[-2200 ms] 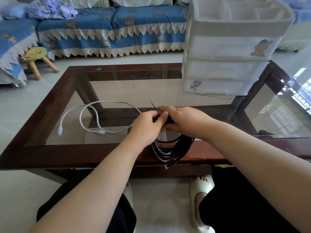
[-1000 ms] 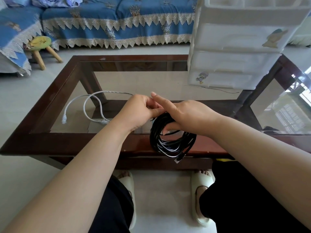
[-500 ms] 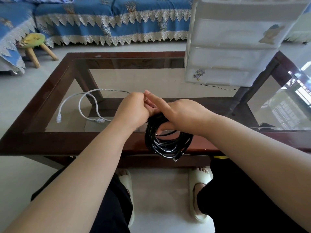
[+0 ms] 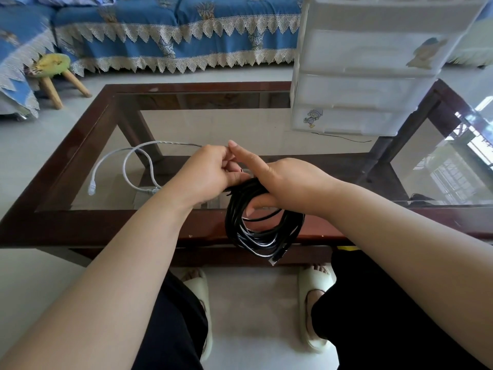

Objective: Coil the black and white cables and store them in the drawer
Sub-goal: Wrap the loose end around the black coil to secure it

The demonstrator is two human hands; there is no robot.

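**Q:** Slippers (image 4: 316, 295), nearest the camera: position?

**A:** On the floor under the near edge of the surface (image 4: 80, 228), one on each foot.

**Q:** Black cable (image 4: 262, 236): location and condition?

**A:** Wound into a multi-turn coil. It hangs over the near wooden rail, with a connector end at the bottom.

**Q:** Grip state, right hand (image 4: 288, 182)?

**A:** Grasping the top of the coil, thumb through the loop, index finger extended.

**Q:** Left hand (image 4: 210, 173)?

**A:** Fingers curled, pinching a strand at the top of the coil, touching the right hand.

**Q:** White cable (image 4: 128, 169)?

**A:** Lying in loose loops on the glass, left of the hands, uncoiled.

**Q:** Drawer unit (image 4: 368, 76)?

**A:** White plastic, standing at the far right of the surface, all drawers closed
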